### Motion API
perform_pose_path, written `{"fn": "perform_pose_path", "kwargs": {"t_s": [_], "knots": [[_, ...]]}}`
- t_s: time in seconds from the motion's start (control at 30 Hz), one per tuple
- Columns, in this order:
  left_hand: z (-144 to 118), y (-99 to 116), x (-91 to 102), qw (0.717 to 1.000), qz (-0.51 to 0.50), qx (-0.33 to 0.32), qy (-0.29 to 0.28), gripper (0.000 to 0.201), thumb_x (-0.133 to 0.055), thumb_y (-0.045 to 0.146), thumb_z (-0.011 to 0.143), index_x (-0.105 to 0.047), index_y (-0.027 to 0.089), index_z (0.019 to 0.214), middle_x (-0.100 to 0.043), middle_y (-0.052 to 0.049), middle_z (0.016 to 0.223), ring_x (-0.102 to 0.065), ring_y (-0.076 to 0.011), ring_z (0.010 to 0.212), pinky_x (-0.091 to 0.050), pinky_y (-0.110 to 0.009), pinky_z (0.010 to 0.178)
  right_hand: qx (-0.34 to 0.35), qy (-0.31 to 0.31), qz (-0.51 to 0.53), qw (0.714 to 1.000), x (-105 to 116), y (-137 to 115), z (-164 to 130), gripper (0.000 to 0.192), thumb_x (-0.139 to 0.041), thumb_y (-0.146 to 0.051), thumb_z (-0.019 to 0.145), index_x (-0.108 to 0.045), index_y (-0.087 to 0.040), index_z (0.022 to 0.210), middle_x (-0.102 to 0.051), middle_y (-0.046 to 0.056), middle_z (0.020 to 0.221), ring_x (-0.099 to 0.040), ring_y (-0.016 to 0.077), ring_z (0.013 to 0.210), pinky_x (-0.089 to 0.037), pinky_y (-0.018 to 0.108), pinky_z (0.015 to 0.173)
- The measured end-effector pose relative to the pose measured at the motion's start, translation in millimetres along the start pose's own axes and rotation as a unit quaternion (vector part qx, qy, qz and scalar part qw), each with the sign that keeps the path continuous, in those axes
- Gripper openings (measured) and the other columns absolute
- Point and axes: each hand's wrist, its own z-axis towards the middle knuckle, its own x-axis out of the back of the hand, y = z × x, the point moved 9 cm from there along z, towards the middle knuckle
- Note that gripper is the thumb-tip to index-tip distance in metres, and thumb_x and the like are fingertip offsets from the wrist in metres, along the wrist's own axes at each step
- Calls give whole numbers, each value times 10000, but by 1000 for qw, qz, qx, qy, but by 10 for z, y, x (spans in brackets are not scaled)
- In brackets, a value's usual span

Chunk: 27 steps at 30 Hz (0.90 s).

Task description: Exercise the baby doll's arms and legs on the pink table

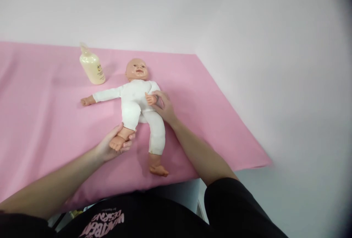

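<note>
**Two hands on doll**

One doll is laid face-up on the pink sheet, bottle near its head. Foot is cupped by left hand; wrist is pinched by right hand. Prob. light, soft body w/ stiff limbs; best held at limbs.
</note>
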Motion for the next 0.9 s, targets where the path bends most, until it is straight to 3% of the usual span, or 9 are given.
{"fn": "perform_pose_path", "kwargs": {"t_s": [0.13,0.23,0.33,0.53,0.63,0.73,0.8,0.9], "knots": [[27,-39,23,999,45,-1,21,432,-696,540,924,-633,117,865,-574,-25,823,-473,-72,552,-444,-194,503,-29,-20,23,999,-18,-32,24,392,-765,-563,851,-712,-308,1143,-714,45,1270,-611,291,1307,-396,524,1250],[-3,-138,-2,994,96,35,-30,503,-722,609,882,-669,116,966,-626,-56,888,-554,-112,620,-485,-233,555,-57,7,44,997,13,54,9,439,-780,-559,830,-687,-301,1173,-707,48,1274,-609,291,1300,-395,539,1251],[-82,-261,-50,984,126,74,-99,565,-698,636,892,-670,138,1158,-682,-93,1017,-662,-173,739,-532,-282,646,-100,81,86,988,114,262,-16,527,-756,-574,842,-624,-279,1259,-679,74,1316,-609,287,1313,-440,529,1219],[-235,-412,-169,954,198,149,-171,584,-798,462,860,-603,201,1344,-724,-117,1159,-724,-279,1041,-566,-375,861,-190,208,184,942,347,764,-67,663,-682,-598,876,-465,-261,1405,-526,133,1534,-486,306,1486,-516,529,1163],[-271,-424,-278,928,260,173,-203,718,-885,403,754,-589,211,1380,-749,-100,1132,-730,-285,1027,-558,-401,915,-257,231,230,910,381,1034,-126,687,-656,-535,891,-360,-316,1471,-472,110,1592,-525,263,1462,-529,531,1150],[-284,-404,-364,913,295,180,-219,701,-877,452,743,-613,197,1340,-765,-96,1079,-725,-295,1023,-554,-404,909,-311,234,252,886,360,1225,-184,637,-626,-518,898,-375,-308,1444,-491,115,1575,-581,253,1409,-524,550,1151],[-283,-371,-380,913,295,169,-224,657,-858,495,749,-632,182,1280,-771,-98,1026,-723,-296,996,-554,-393,867,-303,240,254,887,363,1221,-181,636,-652,-538,878,-409,-301,1417,-495,118,1570,-582,267,1405,-524,553,1152],[-323,-363,-332,918,247,177,-253,601,-842,571,720,-649,183,1137,-771,-92,890,-709,-253,789,-529,-343,691,-226,234,224,919,383,968,-110,694,-706,-574,846,-433,-290,1417,-532,125,1531,-563,295,1423,-520,529,1158]]}}
